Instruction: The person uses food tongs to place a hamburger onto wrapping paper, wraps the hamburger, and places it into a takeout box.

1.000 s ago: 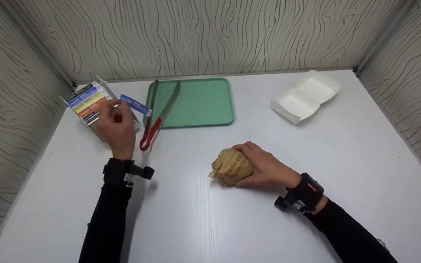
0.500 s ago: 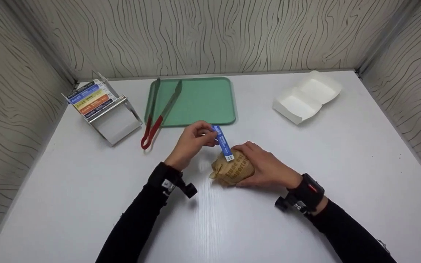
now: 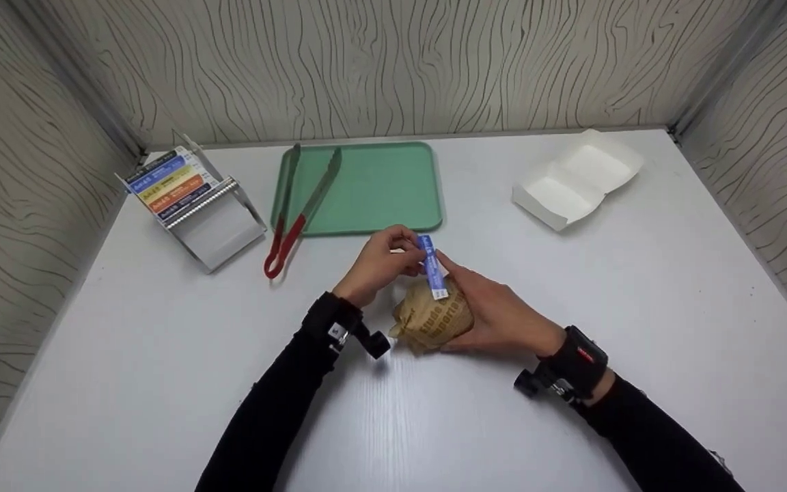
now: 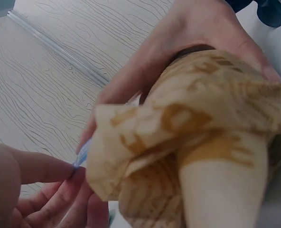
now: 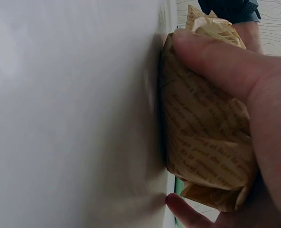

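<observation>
Left hand [image 3: 381, 263]: pinches blue label strip [image 3: 434, 273] near its far end
Right hand [image 3: 499, 307]: grips paper-wrapped bundle [image 3: 433, 321] from the right

Faintly glossy white table [image 3: 127, 369]; pale wood-grain-patterned walls [image 3: 380, 68]; grey corner strips [image 3: 74, 83], apparently metal.

On the brown wrapper [image 3: 431, 322] you can read "Etude" and "import"; lettering on the blue strip [image 3: 433, 268] is too small.

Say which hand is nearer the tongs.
Left: the left hand is to the right of the tongs; the right hand is farther right, gripping the wrapped bundle.
</observation>
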Demonstrator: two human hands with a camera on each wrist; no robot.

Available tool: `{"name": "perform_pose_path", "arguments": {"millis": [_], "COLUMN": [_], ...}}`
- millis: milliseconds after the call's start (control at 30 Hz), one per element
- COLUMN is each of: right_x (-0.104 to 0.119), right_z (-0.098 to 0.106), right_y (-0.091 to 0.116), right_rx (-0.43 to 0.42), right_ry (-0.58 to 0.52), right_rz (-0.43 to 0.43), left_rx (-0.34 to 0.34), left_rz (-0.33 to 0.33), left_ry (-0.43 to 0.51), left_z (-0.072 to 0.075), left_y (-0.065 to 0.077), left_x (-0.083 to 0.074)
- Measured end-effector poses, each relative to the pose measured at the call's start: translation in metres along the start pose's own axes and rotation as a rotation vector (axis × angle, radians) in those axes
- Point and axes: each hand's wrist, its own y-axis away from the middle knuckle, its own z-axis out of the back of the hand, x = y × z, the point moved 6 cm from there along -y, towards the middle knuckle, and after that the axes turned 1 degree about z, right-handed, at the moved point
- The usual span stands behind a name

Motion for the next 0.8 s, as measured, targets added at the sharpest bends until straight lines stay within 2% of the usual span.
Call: {"name": "perform_pose_path", "arguments": {"millis": [367, 600, 700, 800], "right_x": [0.010, 0.011, 0.012, 0.014], "right_z": [-0.002, -0.002, -0.002, -0.002], "right_y": [0.003, 0.003, 0.003, 0.004], "right_rx": [0.018, 0.023, 0.006, -0.030], "right_ry": [0.068, 0.060, 0.068, 0.103], "right_rz": [0.074, 0.082, 0.105, 0.143], "left_rx": [-0.004, -0.016, -0.041, -0.058], "left_rz": [0.032, 0.088, 0.104, 0.108], "left_ry": [-0.042, -0.043, -0.106, -0.224], "left_z": [-0.004, -0.005, -0.005, -0.005], "left_y": [-0.005, -0.008, -0.007, -0.004], "left_x": [0.007, 0.022, 0.025, 0.027]}}
